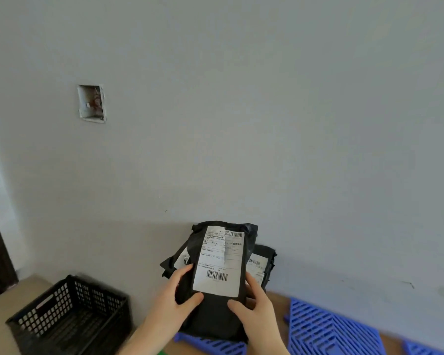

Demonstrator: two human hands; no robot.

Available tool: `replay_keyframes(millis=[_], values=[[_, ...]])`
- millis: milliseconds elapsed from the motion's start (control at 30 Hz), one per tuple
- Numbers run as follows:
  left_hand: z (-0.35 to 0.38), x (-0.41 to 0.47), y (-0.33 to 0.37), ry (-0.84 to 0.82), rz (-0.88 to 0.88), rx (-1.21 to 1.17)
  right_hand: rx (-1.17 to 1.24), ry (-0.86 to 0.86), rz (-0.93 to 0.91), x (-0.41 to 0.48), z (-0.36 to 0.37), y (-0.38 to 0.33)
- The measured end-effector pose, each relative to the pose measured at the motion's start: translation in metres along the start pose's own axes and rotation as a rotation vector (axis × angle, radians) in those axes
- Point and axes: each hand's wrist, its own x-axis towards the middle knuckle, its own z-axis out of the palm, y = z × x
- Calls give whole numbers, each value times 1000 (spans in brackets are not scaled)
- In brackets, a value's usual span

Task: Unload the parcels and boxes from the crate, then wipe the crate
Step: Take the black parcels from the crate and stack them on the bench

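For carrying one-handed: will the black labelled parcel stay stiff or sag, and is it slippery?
The black parcel is a crinkled plastic bag, so it would probably sag. Its smooth film may slip; left hand and right hand both grip it.

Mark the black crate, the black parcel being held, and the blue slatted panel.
black crate (98, 299), head view, on its perforated far wall.
black parcel (210, 319), head view, on its bare lower wrap.
blue slatted panel (326, 331), head view, on its slats.
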Motion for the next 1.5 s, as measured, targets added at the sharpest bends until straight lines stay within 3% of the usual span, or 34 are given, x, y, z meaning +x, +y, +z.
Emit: replay_keyframes(millis=[500, 733, 1067, 1167, 1367, 1500], values=[[-13, 159, -42, -90, -27, 229, 47, -51, 49, 139, 58, 27], [0, 225, -88, -160, -36, 242, -151, 58, 83, 191, 92, 43], [4, 272, -149, -268, -125, 376, -364, 29, 269, 233, 120, 62], [3, 272, -145, -262, -120, 443, -361, 48, 268, 230, 119, 60], [-7, 254, -88, 8, 34, 331, -295, 142, 168, 197, 84, 28], [28, 207, -24, -67, 182, 109, -323, 278, 87, 139, 20, 2]])
